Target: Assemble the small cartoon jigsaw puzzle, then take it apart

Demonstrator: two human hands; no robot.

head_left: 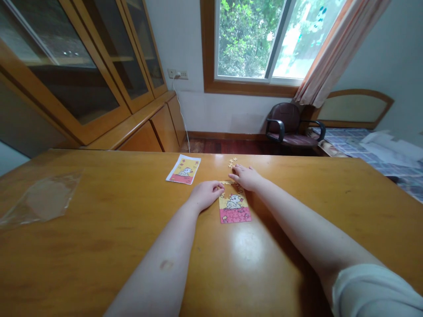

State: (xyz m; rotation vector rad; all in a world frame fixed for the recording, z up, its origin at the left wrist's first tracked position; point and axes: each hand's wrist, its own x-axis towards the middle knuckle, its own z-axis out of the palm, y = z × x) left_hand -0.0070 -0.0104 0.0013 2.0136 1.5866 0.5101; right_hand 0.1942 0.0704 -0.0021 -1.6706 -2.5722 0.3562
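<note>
The wooden surface point(99, 255) spreads beneath and all around the jigsaw puzzle point(235, 214), which lies flat, with gaps in its yellow upper part. A clear plastic bag point(46, 196) lies well to the puzzle's left; a picture card point(183, 173), nearer on that side. The left hand point(205, 194) curls its fingers at the puzzle's upper-left edge; whether its grip has a piece, I cannot tell. The right hand point(248, 177), its fingers loosely extended, is over the puzzle's upper-right corner, fingertips by the loose pieces point(230, 166) beyond the puzzle; its grip is also unclear.

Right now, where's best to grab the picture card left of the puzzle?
Likely its right edge, pinched by the left hand from the right: the picture card lies flat, offering only edges, and that one faces the hand.
</note>
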